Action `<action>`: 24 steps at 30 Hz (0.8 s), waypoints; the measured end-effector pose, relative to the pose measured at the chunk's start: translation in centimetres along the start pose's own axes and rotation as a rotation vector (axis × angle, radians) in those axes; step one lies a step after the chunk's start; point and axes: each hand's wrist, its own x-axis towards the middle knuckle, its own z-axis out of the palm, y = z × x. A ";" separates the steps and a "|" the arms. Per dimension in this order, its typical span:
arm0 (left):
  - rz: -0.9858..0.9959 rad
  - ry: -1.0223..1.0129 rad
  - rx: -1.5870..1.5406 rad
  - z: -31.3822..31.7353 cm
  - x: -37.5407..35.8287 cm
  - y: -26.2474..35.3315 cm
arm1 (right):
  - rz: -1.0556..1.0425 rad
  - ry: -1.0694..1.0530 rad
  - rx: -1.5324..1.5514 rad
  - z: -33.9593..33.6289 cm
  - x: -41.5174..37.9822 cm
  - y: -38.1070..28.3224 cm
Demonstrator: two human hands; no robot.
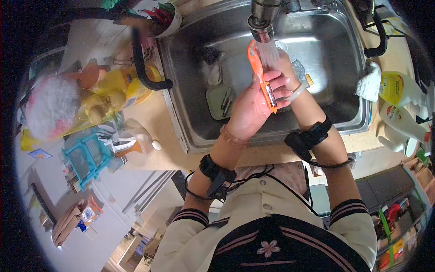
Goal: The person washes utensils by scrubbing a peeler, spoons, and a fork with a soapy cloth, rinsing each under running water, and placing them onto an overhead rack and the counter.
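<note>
An orange vegetable peeler (256, 63) with a metal blade lies across my left hand (254, 103), which is turned palm up, thumb and fingers closed around it. Water runs from the faucet (262, 28) onto the peeler's handle and my right hand (285, 67). My right hand is just beyond the peeler, on its right side; its fingers are mostly hidden by the stream and the angle. Both hands are over the steel sink (253, 131). A pale green tray (215, 102) with small dark objects in it sits at the sink's left.
Clear glass-like items (298, 68) lie in the sink behind my right wrist. A white cloth (369, 81) drapes over the right rim, beside a yellow-labelled bottle (393, 88). On the left counter stand a blue rack (88, 154), a utensil holder (136, 136) and yellow bags (106, 105).
</note>
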 end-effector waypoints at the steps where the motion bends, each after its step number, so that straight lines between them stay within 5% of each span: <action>1: 0.012 0.008 0.016 -0.1 0.1 -0.1 | -0.047 -0.037 -0.031 0.0 0.0 -0.4; 8: 0.086 0.080 0.363 -0.5 1.2 0.2 | -0.105 -0.220 -0.075 -2.8 0.9 -0.6; 14: 0.182 0.201 0.714 -0.3 3.1 -0.1 | -0.008 -0.114 0.008 -4.5 -0.8 -2.6; 24: 0.492 0.546 1.375 -0.9 3.2 -0.8 | -0.282 0.229 -0.081 -7.2 1.0 -2.1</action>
